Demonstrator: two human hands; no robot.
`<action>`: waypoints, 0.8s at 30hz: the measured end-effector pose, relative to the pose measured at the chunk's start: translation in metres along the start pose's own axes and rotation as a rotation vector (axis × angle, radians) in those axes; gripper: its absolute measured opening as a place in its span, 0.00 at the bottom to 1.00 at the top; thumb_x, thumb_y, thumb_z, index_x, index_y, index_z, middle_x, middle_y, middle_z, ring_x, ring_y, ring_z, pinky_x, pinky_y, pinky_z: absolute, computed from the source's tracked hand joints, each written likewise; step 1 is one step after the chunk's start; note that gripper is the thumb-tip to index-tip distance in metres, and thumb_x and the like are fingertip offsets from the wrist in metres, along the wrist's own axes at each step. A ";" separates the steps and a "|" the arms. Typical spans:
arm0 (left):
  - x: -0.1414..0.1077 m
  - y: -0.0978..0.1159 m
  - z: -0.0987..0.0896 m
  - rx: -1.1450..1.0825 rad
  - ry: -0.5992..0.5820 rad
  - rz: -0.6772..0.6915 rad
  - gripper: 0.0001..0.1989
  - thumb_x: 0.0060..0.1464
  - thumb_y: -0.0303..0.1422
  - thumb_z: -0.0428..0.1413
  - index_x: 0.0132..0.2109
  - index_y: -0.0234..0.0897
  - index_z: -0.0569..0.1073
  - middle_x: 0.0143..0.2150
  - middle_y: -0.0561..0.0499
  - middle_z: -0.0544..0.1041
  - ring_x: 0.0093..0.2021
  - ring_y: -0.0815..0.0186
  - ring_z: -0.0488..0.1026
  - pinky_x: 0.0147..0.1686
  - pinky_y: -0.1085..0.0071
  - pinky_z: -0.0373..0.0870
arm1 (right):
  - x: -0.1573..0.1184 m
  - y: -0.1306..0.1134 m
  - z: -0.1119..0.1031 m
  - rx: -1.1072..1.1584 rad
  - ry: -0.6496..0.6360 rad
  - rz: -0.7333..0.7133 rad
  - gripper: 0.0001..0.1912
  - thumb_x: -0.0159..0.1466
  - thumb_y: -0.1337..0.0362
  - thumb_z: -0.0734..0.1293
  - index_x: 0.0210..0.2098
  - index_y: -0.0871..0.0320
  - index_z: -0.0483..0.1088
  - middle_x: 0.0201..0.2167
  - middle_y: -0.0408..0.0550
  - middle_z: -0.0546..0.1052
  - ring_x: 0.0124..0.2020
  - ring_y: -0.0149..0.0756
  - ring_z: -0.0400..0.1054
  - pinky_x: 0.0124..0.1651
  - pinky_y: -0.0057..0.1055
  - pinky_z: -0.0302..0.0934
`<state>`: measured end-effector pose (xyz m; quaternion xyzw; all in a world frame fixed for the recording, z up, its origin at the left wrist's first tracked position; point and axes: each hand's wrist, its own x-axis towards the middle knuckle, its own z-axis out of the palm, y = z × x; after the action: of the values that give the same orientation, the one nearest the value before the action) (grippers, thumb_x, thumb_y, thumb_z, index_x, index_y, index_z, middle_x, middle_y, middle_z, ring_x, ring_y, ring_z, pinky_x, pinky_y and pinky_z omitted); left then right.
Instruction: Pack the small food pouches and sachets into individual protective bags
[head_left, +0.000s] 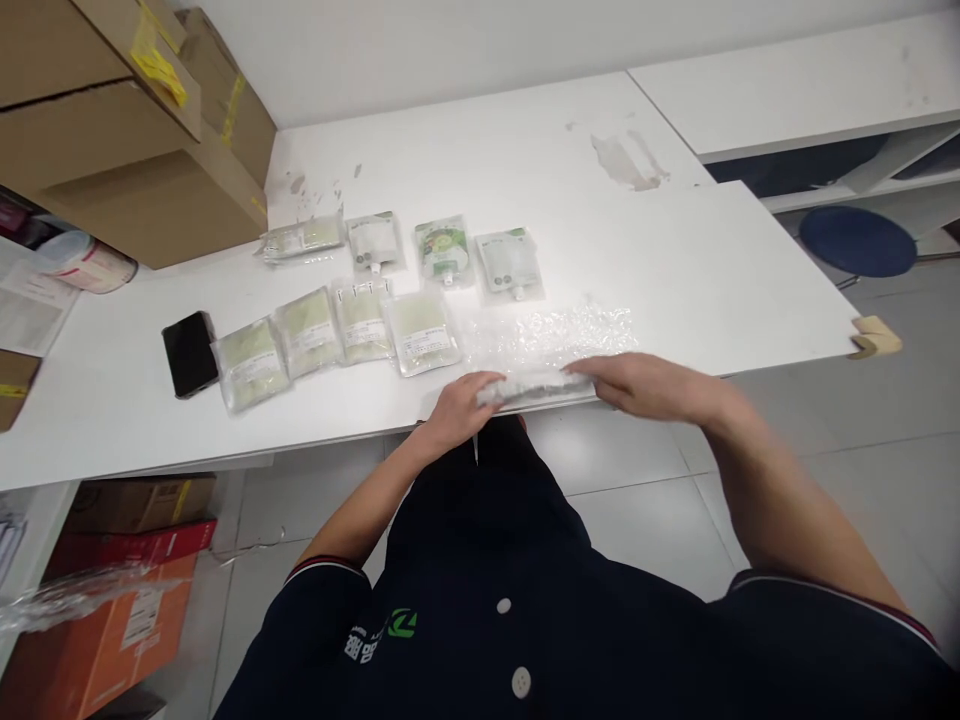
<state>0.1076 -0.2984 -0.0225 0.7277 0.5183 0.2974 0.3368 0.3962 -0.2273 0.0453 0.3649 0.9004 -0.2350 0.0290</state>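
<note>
Translucent bundle (529, 386) at the front edge of the bench (720, 270): left grip (459, 408) and right grip (645, 386) pinch its ends. Rolling looks part done, with bubble wrap (555, 338) spread flat just beyond. Farther out lie three spouted pouches (442, 245), green-printed, and four labelled packets (424, 325), print too small to read. The dark shirt (480, 590) bears a green logo (403, 623) and white characters.
</note>
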 end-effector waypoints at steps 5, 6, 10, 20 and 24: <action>0.028 0.001 0.004 -0.069 0.214 -0.331 0.24 0.57 0.51 0.55 0.51 0.36 0.70 0.34 0.50 0.77 0.33 0.63 0.73 0.35 0.68 0.69 | 0.056 0.018 -0.028 -0.046 0.058 0.189 0.22 0.65 0.60 0.59 0.57 0.53 0.69 0.34 0.48 0.79 0.32 0.41 0.71 0.35 0.35 0.61; 0.032 0.003 0.002 -0.087 0.241 -0.366 0.27 0.57 0.50 0.55 0.55 0.36 0.67 0.35 0.49 0.77 0.33 0.63 0.73 0.34 0.69 0.69 | 0.066 0.019 -0.029 -0.091 0.071 0.219 0.22 0.65 0.60 0.59 0.57 0.54 0.68 0.35 0.50 0.79 0.33 0.42 0.71 0.35 0.35 0.60; 0.045 0.008 0.002 -0.078 0.266 -0.402 0.39 0.61 0.47 0.53 0.70 0.36 0.47 0.34 0.48 0.77 0.32 0.62 0.74 0.35 0.67 0.68 | 0.088 0.011 -0.012 -0.366 0.194 0.271 0.21 0.66 0.65 0.58 0.56 0.60 0.69 0.45 0.59 0.77 0.45 0.51 0.70 0.45 0.45 0.61; 0.055 0.038 0.006 0.805 0.146 -0.391 0.18 0.66 0.38 0.45 0.55 0.37 0.72 0.37 0.39 0.76 0.45 0.49 0.72 0.40 0.59 0.67 | 0.080 -0.024 0.081 -0.292 0.465 0.073 0.27 0.70 0.48 0.56 0.64 0.50 0.63 0.67 0.52 0.62 0.67 0.57 0.49 0.64 0.61 0.41; 0.074 0.043 0.002 0.774 0.196 -0.110 0.18 0.67 0.35 0.42 0.44 0.35 0.76 0.47 0.37 0.72 0.51 0.53 0.67 0.47 0.59 0.65 | 0.081 -0.004 0.079 -0.204 0.454 -0.018 0.27 0.69 0.47 0.57 0.63 0.49 0.64 0.66 0.51 0.64 0.68 0.54 0.49 0.66 0.59 0.37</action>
<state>0.1544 -0.2385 0.0173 0.7400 0.6600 0.1297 0.0022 0.3252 -0.2128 -0.0412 0.3957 0.9061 -0.0550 -0.1394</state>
